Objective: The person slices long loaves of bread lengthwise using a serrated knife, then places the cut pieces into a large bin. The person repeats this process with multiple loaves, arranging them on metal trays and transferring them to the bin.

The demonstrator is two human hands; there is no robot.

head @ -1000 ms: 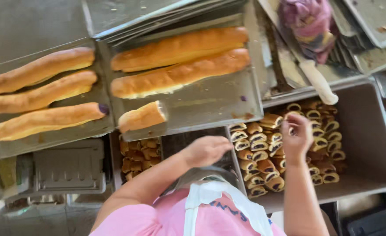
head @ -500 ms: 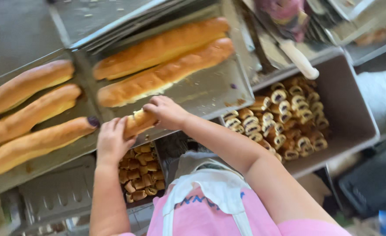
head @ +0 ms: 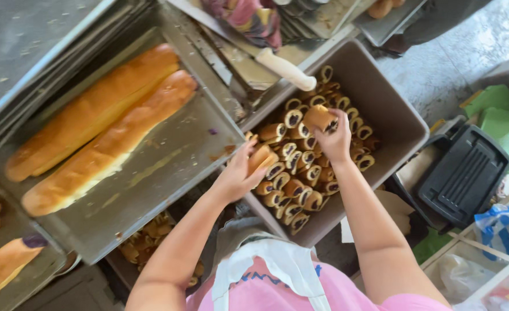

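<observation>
The brown tub (head: 407,124) in front of me is packed with short cut rolls (head: 292,190) showing dark filling at their ends, stacked in rows. To its left, the metal tray (head: 168,173) holds two long golden loaves (head: 102,129) lying side by side, with crumbs and a purple smear on the bare metal. Another tray (head: 12,282) at the far left carries more loaves, one with a purple tip. Below the tray's edge a lower bin (head: 145,245) holds more small rolls, mostly hidden.

A white-handled knife (head: 286,69) lies across the tub's far rim, beside a pink patterned cloth (head: 249,20). A black plastic crate (head: 464,175) and green lids (head: 496,115) sit to the right, clear of my arms.

My left hand (head: 237,175) pinches a roll piece (head: 261,156) between thumb and fingers at the tub's near-left edge. My right hand (head: 335,138) grips a second piece (head: 321,118) above the pile, fingers curled around it. Both pieces are golden-brown, stubby, with dark filling at the cut end.
</observation>
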